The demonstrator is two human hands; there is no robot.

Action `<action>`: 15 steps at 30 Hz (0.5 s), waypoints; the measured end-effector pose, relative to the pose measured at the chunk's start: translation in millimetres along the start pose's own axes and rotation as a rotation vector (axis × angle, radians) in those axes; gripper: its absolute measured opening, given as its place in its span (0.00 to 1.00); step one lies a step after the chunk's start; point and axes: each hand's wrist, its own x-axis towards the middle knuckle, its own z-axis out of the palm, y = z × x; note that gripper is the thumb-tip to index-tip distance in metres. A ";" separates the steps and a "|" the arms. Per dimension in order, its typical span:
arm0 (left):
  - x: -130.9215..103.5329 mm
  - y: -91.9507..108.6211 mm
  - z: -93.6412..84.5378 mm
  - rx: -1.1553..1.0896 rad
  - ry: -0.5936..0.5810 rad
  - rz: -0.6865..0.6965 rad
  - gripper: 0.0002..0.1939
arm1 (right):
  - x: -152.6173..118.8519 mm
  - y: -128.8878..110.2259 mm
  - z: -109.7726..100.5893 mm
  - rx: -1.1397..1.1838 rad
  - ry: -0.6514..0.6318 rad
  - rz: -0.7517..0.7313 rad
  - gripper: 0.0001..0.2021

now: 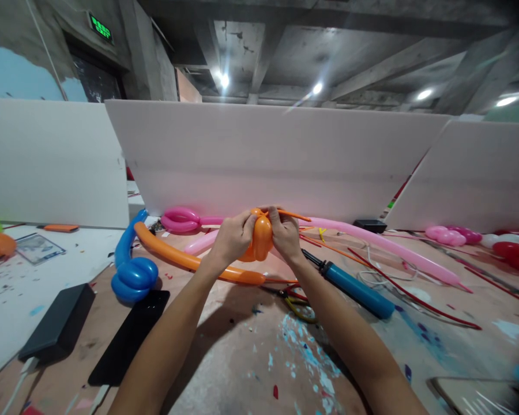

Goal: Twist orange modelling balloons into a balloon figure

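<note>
Both hands are closed on one orange balloon above the middle of the table. It is bent into short rounded lobes. My left hand grips its left side, thumb pressed near the top. On the other side, my right hand pinches the top, where a thin uninflated orange end sticks out to the right. Beneath the hands lies a long inflated orange balloon, partly hidden by my left forearm. Long pink balloons lie behind. A blue hand pump rests right of my right forearm.
On the left are a twisted blue balloon, a black phone and a dark power bank with cables. White panels stand along the back. Uninflated red balloons and a white cable lie on the right.
</note>
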 end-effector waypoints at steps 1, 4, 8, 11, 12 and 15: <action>0.3 -0.3 0.0 -0.076 0.003 -0.009 0.17 | 0.0 -1.1 -0.1 -0.008 0.008 -0.011 0.18; 2.3 -2.6 -1.1 -0.336 -0.007 -0.077 0.17 | 1.6 -2.6 -0.9 -0.011 0.040 -0.021 0.17; 5.4 -7.4 -1.4 -0.496 0.008 -0.101 0.18 | 8.6 1.1 -2.1 0.201 0.160 0.118 0.18; 5.8 -10.4 0.4 -0.426 0.028 -0.107 0.19 | 13.7 1.7 -2.6 0.403 0.178 0.231 0.20; 5.6 -11.0 1.1 -0.405 0.035 -0.115 0.19 | 14.7 0.5 -2.8 0.438 0.171 0.244 0.20; 4.7 -11.4 1.7 -0.388 0.039 -0.110 0.21 | 15.8 -5.8 -3.5 0.485 0.179 0.254 0.19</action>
